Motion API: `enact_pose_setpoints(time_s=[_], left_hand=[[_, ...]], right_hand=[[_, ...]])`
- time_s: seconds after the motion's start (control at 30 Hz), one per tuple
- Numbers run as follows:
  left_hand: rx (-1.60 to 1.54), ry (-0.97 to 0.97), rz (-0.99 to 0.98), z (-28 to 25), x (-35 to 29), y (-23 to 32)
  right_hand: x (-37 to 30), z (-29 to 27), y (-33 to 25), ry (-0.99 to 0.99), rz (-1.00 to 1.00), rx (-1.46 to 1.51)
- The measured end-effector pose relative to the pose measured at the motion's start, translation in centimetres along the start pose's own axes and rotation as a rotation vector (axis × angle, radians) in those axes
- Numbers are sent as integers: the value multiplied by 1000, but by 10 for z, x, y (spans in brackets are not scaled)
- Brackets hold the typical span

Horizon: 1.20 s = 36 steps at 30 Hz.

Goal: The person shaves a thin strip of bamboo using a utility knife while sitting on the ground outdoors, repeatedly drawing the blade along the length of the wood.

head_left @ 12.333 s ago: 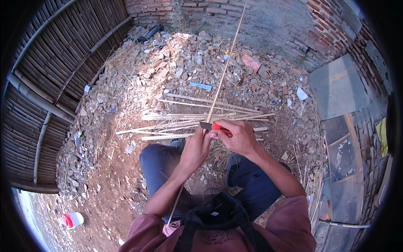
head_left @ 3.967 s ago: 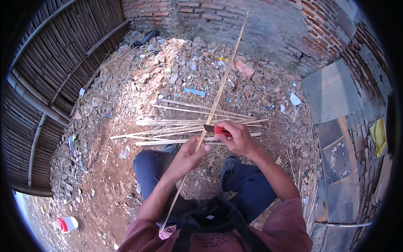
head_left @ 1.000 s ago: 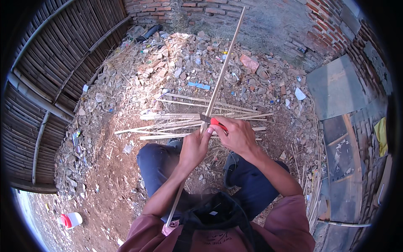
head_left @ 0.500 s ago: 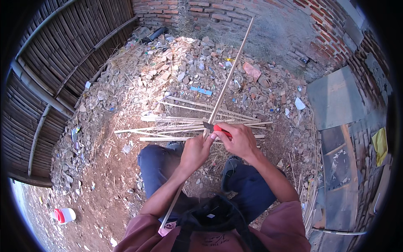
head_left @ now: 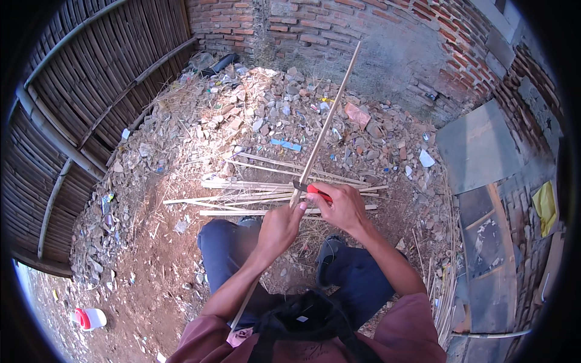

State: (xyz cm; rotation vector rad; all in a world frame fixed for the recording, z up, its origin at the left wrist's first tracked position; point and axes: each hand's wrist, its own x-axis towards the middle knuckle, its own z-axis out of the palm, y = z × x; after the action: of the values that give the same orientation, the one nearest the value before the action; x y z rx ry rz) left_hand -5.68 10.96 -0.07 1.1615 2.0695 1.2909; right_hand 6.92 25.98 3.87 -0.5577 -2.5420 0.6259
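Observation:
A long pale strip that looks like split bamboo (head_left: 327, 126) slants up and away from my lap toward the brick wall. My left hand (head_left: 280, 228) is closed around its lower part; the tail end runs down past my left forearm to my side. My right hand (head_left: 344, 209) grips a knife (head_left: 321, 193) by its red handle. The dark blade lies across the strip just above my left fingers, touching it. Beyond my hands, several similar pale strips (head_left: 236, 185) lie in a loose pile on the ground.
Rubble and litter (head_left: 242, 115) spread toward the brick wall (head_left: 315, 30). A bamboo fence (head_left: 103, 72) stands on the left, and grey panels (head_left: 481, 145) lean on the right. A white container with a red top (head_left: 91, 319) lies at the lower left. My bent legs (head_left: 227, 254) frame the work.
The knife and my right hand have shifted slightly down in the picture, and the strip's far tip sits lower. Much of the scene has also shifted a little with my head.

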Motion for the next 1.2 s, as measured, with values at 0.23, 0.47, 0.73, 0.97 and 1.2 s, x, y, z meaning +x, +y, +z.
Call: enact_pose_setpoints(time_s=[0.23, 0.47, 0.73, 0.97, 1.2], left_hand=[[25, -37, 11, -2, -13, 5], [5, -208, -7, 6, -23, -2], [-477, -425, -245, -8, -10, -15], [-813, -719, -429, -14, -7, -12], [-675, -585, -323, -9, -6, 4]], right_hand=[[22, -21, 29, 115, 110, -9], [36, -49, 129, 412, 262, 42], [14, -25, 109, 277, 387, 788], [12, -12, 69, -125, 426, 1204], [13, -9, 63, -24, 444, 997]])
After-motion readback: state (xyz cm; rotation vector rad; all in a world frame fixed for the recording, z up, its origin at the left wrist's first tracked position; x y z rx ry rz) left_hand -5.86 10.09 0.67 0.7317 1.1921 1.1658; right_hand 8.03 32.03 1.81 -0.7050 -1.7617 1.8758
